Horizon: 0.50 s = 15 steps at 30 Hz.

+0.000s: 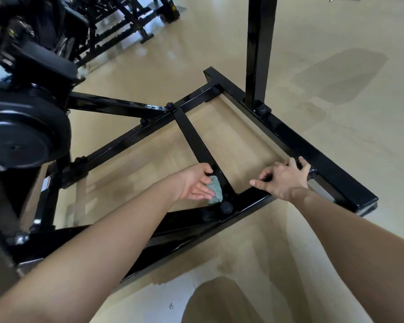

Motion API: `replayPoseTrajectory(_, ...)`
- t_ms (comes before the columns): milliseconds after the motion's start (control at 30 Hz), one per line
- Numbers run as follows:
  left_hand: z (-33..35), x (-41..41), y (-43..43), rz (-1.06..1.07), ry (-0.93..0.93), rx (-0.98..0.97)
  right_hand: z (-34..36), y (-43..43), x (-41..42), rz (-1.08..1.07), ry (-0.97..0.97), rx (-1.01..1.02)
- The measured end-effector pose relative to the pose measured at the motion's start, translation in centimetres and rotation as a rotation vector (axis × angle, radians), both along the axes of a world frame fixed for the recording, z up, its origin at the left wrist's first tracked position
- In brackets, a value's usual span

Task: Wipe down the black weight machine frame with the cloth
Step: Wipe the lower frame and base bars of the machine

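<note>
The black weight machine frame (287, 138) lies low on the floor as glossy square tubes joined in a rough rectangle, with a cross bar (194, 138) running toward me. My left hand (194, 183) presses a small grey-green cloth (215, 190) against the left side of that cross bar, just above the bolted joint with a round black cap (226, 207). My right hand (284, 177) rests with fingers spread where the near tube meets the right tube, holding nothing.
A black upright post (259, 52) rises from the right tube. Black weight plates (21, 141) and machine parts crowd the left. More black machines (117, 22) stand at the back left. The tan floor (336, 94) shows damp patches.
</note>
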State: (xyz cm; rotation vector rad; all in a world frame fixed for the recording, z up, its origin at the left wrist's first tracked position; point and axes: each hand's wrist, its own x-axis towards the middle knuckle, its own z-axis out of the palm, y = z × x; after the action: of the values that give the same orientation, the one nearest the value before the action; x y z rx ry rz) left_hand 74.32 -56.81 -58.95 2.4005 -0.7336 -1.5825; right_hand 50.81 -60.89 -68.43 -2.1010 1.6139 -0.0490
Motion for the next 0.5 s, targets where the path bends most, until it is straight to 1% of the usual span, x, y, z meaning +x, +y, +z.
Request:
replayPoseTrajectory(67, 1.5, -1.9, 1.0, -0.029, -0.009, -0.075, 0.5, 0.0, -0.1, 0.023, 0.006, 0.032)
replayPoseTrajectory(200, 4.2, -4.7, 4.5, -0.145, -0.191, -0.239, 1.5, -0.5, -0.8, 0.038, -0.026, 0.165)
replayPoseTrajectory(267, 5.5, -4.9, 7.5, -0.139, -0.202, -0.319, 2.6, -0.3, -0.4, 0.126, 0.041, 0.189)
replayPoseTrajectory(300, 6.1, -4.7, 9.0, -0.131, -0.190, -0.372, 3.1, -0.1, 0.4, 0.196, 0.077, 0.161)
replayPoseTrajectory(333, 6.8, -4.5, 10.6, -0.122, -0.175, -0.424, 4.2, 0.4, 1.6, 0.267, 0.071, 0.127)
replayPoseTrajectory(367, 7.2, -4.2, 12.1, -0.110, -0.168, -0.470, 5.4, 1.1, 3.0, 0.321, -0.016, 0.136)
replayPoseTrajectory(400, 7.7, -4.0, 13.5, -0.079, -0.164, -0.510, 6.8, 2.1, 4.4, 0.357, -0.163, 0.208)
replayPoseTrajectory(433, 7.9, -3.6, 14.8, -0.028, -0.166, -0.544, 8.1, 3.1, 5.7, 0.383, -0.336, 0.319)
replayPoseTrajectory(500, 8.1, -2.7, 16.9, 0.062, -0.228, -0.615, 11.2, 5.3, 7.5, 0.432, -0.575, 0.570)
